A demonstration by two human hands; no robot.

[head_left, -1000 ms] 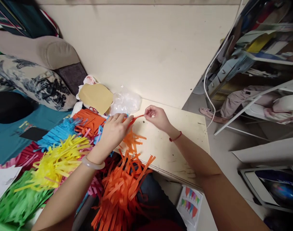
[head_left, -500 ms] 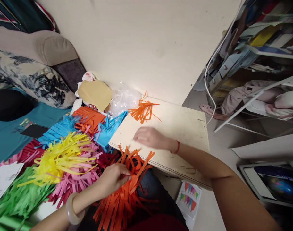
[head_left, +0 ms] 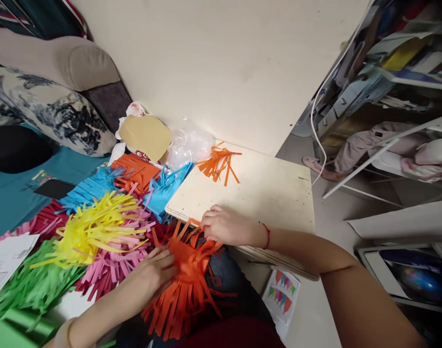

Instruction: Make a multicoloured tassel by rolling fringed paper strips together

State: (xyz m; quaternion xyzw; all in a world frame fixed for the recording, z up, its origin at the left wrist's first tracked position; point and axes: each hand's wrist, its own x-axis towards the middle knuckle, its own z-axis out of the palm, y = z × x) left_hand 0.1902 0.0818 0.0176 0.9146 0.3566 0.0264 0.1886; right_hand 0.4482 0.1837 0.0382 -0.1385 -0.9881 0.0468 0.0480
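Observation:
Across my lap lies an orange paper fringe, a sheet cut into many strips, slightly blurred at its middle. My left hand, with a ring on it, curls its fingers on the fringe's left edge. At its upper right, my right hand has fingers bent closed around some strips, beside the board's front edge; the thumb side is partly hidden. On the pale wooden board sits a smaller bunch of orange strips, apart from both hands.
To the left lie yellow fringe, green fringe, blue fringe and pink fringe. A dark phone rests on the teal cloth. Behind are a clear plastic bag and tan card. A white cable hangs right.
My right hand has come down from over the board to the orange fringe. My left hand has shifted left and down to the fringe's left side. The fringe's middle looks flatter.

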